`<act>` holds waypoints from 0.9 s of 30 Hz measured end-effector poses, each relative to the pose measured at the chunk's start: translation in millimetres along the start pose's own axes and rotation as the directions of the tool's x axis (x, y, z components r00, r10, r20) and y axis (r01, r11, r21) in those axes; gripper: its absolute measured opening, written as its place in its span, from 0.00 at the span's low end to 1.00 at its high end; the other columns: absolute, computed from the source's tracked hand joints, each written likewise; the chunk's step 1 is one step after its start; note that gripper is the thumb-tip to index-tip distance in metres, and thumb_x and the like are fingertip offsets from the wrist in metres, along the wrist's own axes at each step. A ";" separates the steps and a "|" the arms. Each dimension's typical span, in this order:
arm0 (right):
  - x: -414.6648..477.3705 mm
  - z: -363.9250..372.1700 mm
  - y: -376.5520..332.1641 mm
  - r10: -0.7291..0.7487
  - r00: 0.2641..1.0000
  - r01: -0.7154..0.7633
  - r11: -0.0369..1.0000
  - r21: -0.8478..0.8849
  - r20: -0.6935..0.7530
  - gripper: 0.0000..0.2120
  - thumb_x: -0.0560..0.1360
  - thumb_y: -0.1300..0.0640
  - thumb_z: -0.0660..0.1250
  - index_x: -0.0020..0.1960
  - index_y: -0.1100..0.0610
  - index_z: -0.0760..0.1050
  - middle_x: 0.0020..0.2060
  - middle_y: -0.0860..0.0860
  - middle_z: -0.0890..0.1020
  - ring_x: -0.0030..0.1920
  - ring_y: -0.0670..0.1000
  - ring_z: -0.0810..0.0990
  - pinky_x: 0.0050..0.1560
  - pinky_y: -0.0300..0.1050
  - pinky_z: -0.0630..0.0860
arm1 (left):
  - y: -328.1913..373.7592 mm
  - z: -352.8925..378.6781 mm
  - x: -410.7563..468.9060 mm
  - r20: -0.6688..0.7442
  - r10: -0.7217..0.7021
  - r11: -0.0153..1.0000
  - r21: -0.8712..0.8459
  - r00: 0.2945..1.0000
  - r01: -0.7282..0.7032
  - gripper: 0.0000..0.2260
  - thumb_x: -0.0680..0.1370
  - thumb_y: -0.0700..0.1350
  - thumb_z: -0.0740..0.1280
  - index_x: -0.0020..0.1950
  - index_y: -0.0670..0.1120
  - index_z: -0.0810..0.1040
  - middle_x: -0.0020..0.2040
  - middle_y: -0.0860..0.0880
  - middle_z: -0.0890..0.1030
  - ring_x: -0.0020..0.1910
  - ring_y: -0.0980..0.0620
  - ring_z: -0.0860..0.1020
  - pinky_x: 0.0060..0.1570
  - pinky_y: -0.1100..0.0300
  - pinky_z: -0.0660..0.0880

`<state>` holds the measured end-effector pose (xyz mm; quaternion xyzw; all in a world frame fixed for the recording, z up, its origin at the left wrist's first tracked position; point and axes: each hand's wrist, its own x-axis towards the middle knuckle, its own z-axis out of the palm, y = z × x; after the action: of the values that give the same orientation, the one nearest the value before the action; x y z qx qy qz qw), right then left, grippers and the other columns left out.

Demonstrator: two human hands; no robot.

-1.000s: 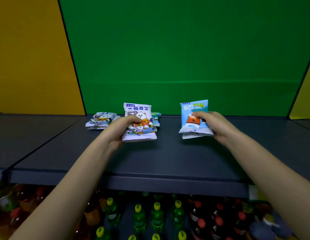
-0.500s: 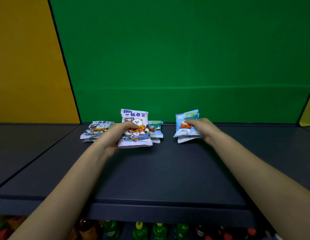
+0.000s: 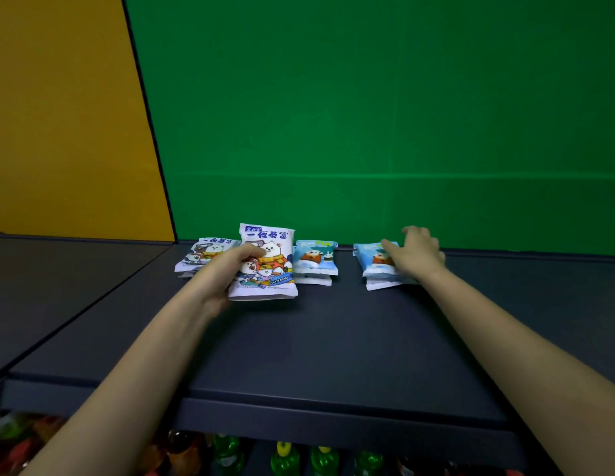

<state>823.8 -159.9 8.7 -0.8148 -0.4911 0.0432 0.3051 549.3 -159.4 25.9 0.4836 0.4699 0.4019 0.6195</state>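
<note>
Shelf work at arm's length: both our forearms stretch forward over the dark shelf (image 3: 299, 355) toward the green wall (image 3: 368, 115).

Our left hand (image 3: 227, 269) clasps the held white packet (image 3: 268, 266) by its left edge. The thumb lies across the printed front and the other fingers are hidden behind it. That packet stands tilted at the back of the shelf, its long axis running away from us, title end up and toward the wall. Its bottom seam is low over the shelf; we cannot tell whether it touches.

Our right hand (image 3: 417, 257) is loose, fingers spread and fairly straight, over the right end of the far blue packet (image 3: 373, 261), clutching nothing. This packet lies flat, top toward the wall, on a pale packet (image 3: 385, 283): two in that pile.

Just right of the held packet sits another pile of two, the middle blue packet (image 3: 314, 257) on a pale one. Left of our left hand the flat white packet (image 3: 204, 252) lies with at least one more edge showing beneath it.

Under the shelf's front lip, four green bottles (image 3: 285, 458) show.
</note>
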 end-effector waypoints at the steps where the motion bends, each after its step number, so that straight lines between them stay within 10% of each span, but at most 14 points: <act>1: -3.9 -2.5 -2.9 -0.072 0.996 0.073 0.997 0.022 -0.045 0.25 0.77 0.48 0.61 0.69 0.60 0.65 0.68 0.58 0.68 0.68 0.60 0.65 0.66 0.52 0.64 | 1.4 -6.6 -1.7 -0.016 0.014 1.000 0.007 1.000 -0.014 0.06 0.76 0.42 0.64 0.40 0.42 0.76 0.28 0.47 0.83 0.23 0.53 0.81 0.27 0.64 0.78; 10: -50.3 -8.6 -57.4 -0.446 0.891 0.453 0.887 -0.092 0.090 0.09 0.76 0.53 0.62 0.54 0.50 0.78 0.50 0.46 0.82 0.51 0.52 0.79 0.49 0.44 0.73 | 17.4 -112.1 11.8 -0.161 0.105 0.994 -0.012 0.981 -0.109 0.04 0.77 0.40 0.64 0.44 0.41 0.75 0.28 0.47 0.83 0.24 0.53 0.81 0.24 0.63 0.78; 27: -91.9 52.6 -116.3 -0.386 0.909 0.411 0.891 -0.192 0.155 0.06 0.75 0.48 0.62 0.49 0.44 0.77 0.41 0.39 0.79 0.49 0.47 0.79 0.43 0.41 0.68 | 15.4 -192.9 113.3 -0.181 0.083 0.949 0.316 0.980 -0.022 0.09 0.74 0.43 0.69 0.47 0.37 0.77 0.41 0.41 0.80 0.35 0.48 0.76 0.48 0.54 0.74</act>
<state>667.1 -173.3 7.8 -0.7215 -0.6661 -0.0293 0.1869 388.0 -5.5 1.6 0.5467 0.5720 0.3839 0.4759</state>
